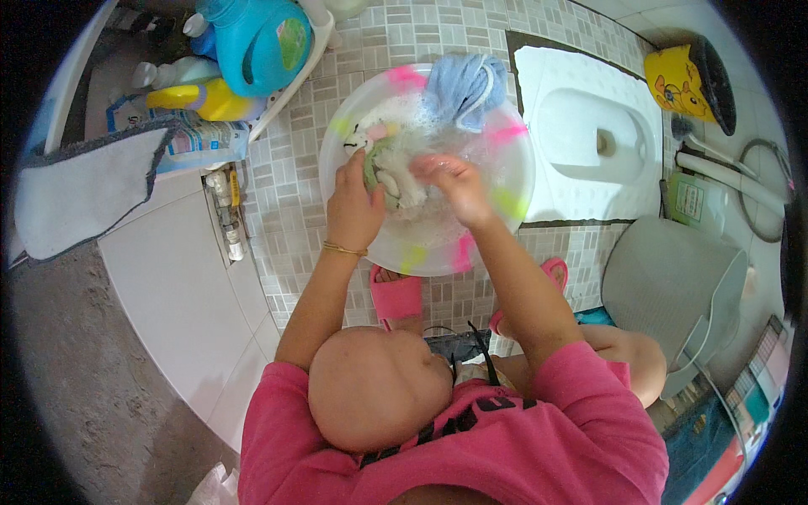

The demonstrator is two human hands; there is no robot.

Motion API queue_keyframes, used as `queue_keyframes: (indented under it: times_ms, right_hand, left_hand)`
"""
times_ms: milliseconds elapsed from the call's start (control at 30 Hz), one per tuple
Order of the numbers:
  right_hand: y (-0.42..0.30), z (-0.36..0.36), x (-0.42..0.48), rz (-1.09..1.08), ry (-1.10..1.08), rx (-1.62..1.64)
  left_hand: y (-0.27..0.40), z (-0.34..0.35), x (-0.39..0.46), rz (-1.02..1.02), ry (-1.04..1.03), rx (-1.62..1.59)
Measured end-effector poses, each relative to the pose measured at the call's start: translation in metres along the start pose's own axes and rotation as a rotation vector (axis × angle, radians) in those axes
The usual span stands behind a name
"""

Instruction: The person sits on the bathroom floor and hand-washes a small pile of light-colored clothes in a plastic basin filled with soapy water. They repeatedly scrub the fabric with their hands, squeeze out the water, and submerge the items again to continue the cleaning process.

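Observation:
A round translucent plastic basin (341, 208) with pink and yellow-green patches holds sudsy water. In it lies a wet white plush toy (404, 180) with a small dark-stitched face and a green part around it. My left hand (358, 205) grips the toy's left side by the green part, a thin yellow bracelet on the wrist. Over the toy's right side, my right hand (449, 183) is blurred, its fingers together and bent; whether it touches the toy cannot be told. A blue cloth (466, 88) with white cord or edging is heaped at the basin's upper right rim.
A white squat toilet (587, 139) is right of the basin. A yellow bucket (678, 85) lies tilted beyond it. A blue detergent jug (255, 50) and a yellow bottle (214, 100) stand on a rack at upper left. A grey plastic chair or tub (663, 284) is at right.

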State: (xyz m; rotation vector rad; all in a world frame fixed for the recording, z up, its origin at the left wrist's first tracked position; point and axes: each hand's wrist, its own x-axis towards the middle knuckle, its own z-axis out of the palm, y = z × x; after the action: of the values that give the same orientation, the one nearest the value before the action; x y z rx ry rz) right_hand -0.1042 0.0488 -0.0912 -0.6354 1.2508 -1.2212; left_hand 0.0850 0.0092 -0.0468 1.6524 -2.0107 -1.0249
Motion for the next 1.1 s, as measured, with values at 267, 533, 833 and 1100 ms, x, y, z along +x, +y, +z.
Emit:
queue_keyframes:
  times_ms: [267,533,833,1100]
  right_hand:
    - [-0.005,0.054,0.002,-0.302,-0.347,-1.443]
    - [-0.008,0.064,0.023,0.069,-0.391,-1.548]
    - [-0.01,0.057,0.029,0.188,-0.395,-1.581]
    - [-0.008,0.034,-0.019,-0.856,-0.215,-1.727]
  left_hand:
    - [0.005,-0.017,0.014,-0.024,0.156,-0.108]
    - [0.012,-0.027,0.013,-0.051,0.17,-0.13]
    - [-0.001,-0.029,0.007,-0.021,0.172,-0.142]
    - [-0.004,-0.032,0.005,-0.029,0.208,-0.204]
